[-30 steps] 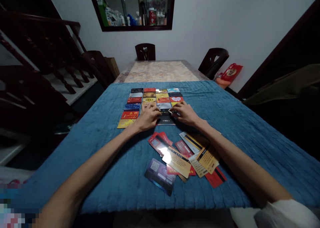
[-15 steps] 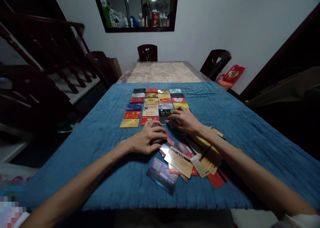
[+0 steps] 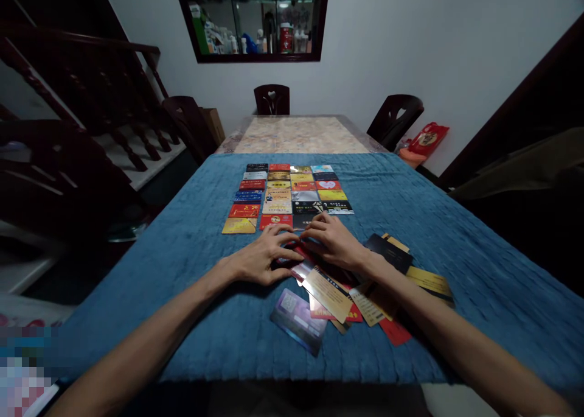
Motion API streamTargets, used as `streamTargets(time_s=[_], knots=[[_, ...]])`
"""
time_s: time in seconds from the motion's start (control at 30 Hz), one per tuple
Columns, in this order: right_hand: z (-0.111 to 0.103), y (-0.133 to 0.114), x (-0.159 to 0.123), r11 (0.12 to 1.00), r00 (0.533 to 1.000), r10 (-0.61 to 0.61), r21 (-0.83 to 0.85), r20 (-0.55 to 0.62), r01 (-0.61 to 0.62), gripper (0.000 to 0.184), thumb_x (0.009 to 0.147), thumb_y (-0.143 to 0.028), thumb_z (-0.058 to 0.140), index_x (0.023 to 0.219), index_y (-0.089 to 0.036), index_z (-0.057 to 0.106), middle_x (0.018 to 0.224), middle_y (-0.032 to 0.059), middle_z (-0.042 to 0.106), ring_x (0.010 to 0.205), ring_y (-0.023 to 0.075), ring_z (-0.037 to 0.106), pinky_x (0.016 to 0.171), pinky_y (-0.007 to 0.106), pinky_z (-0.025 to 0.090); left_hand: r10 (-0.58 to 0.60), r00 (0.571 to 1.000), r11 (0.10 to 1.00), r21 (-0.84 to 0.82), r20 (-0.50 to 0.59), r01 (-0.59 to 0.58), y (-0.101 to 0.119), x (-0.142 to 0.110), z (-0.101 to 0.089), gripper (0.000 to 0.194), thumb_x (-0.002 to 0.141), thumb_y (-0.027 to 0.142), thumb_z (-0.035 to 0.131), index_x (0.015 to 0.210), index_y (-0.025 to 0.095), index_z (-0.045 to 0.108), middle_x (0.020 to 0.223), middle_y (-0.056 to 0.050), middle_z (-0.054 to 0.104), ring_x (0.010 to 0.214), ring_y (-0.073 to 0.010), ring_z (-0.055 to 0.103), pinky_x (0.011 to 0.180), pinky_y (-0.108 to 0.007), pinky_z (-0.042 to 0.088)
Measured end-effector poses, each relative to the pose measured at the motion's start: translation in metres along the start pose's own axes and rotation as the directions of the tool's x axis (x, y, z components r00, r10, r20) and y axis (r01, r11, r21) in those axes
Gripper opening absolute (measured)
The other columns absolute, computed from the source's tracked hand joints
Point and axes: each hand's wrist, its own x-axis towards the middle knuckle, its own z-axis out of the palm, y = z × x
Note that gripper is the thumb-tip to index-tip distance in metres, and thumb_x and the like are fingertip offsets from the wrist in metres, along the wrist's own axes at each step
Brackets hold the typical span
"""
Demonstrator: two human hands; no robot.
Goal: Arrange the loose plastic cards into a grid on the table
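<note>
Over the near edge of the laid-out cards, my left hand [image 3: 269,255] rests palm down with its fingers apart and bent. Close beside it, my right hand [image 3: 335,241] reaches in with curved fingers, its tips at the far end of a red card [image 3: 305,254]. That card lies between my hands, partly hidden by them. Just beyond the fingertips is a black card [image 3: 301,222] in the nearest row, next to a red card with a round picture [image 3: 276,222]. Toward me lies a loose pile with a beige card [image 3: 329,292] and a purple card [image 3: 298,321].
Rows of colourful cards [image 3: 278,193] lie on the blue cloth [image 3: 182,271]. Under and beside my right forearm are a black card [image 3: 387,252] and a yellow card [image 3: 429,282]. Dark chairs [image 3: 396,119] stand around the table, whose patterned far end [image 3: 301,134] shows.
My right hand has moved left and toward me, away from the grid's right side, uncovering a black-and-white card there. Loose cards by my right forearm are more visible. My left hand stays nearly still.
</note>
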Motion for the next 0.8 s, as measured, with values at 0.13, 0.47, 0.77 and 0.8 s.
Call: streamTargets(time_s=[0.13, 0.47, 0.77, 0.8], knots=[[0.003, -0.004, -0.004, 1.000, 1.000, 0.006, 0.011, 0.024, -0.007, 0.021, 0.100, -0.030, 0.055, 0.109, -0.022, 0.072, 0.104, 0.0093, 0.071, 0.104, 0.0256, 0.051, 0.086, 0.041, 0.039, 0.001, 1.000, 1.000, 0.027, -0.024, 0.000, -0.001, -0.003, -0.002, 0.032, 0.089, 0.032, 0.066, 0.120, 0.025, 0.072, 0.125, -0.012, 0.061, 0.126, -0.0317, 0.046, 0.111, -0.056, 0.038], [-0.004, -0.006, -0.011, 0.998, 0.991, -0.034, 0.057, 0.126, 0.027, 0.023, 0.100, -0.032, 0.054, 0.116, -0.022, 0.067, 0.113, 0.0104, 0.067, 0.104, 0.0250, 0.050, 0.087, 0.042, 0.042, -0.024, 1.000, 0.999, 0.047, -0.006, 0.025, -0.007, -0.008, -0.011, 0.028, 0.086, 0.029, 0.070, 0.113, 0.025, 0.074, 0.110, -0.008, 0.065, 0.108, -0.0255, 0.054, 0.100, -0.047, 0.045], [-0.007, -0.009, -0.010, 0.996, 0.993, -0.038, 0.086, 0.116, 0.028, 0.030, 0.100, -0.037, 0.054, 0.122, -0.020, 0.065, 0.117, 0.0123, 0.065, 0.106, 0.0264, 0.050, 0.089, 0.045, 0.044, -0.049, 0.998, 0.990, 0.128, -0.036, 0.053, -0.010, -0.010, -0.010, 0.026, 0.088, 0.033, 0.068, 0.110, 0.019, 0.073, 0.103, -0.009, 0.065, 0.097, -0.0238, 0.057, 0.087, -0.039, 0.046], [-0.008, -0.010, -0.010, 0.996, 0.993, -0.040, 0.089, 0.110, 0.030, 0.032, 0.100, -0.039, 0.054, 0.123, -0.020, 0.065, 0.117, 0.0126, 0.065, 0.106, 0.0266, 0.050, 0.090, 0.045, 0.044, -0.043, 0.998, 0.990, 0.134, -0.043, 0.048, -0.009, -0.010, -0.010, 0.027, 0.089, 0.034, 0.066, 0.110, 0.018, 0.073, 0.102, -0.009, 0.064, 0.097, -0.0239, 0.057, 0.087, -0.039, 0.046]])
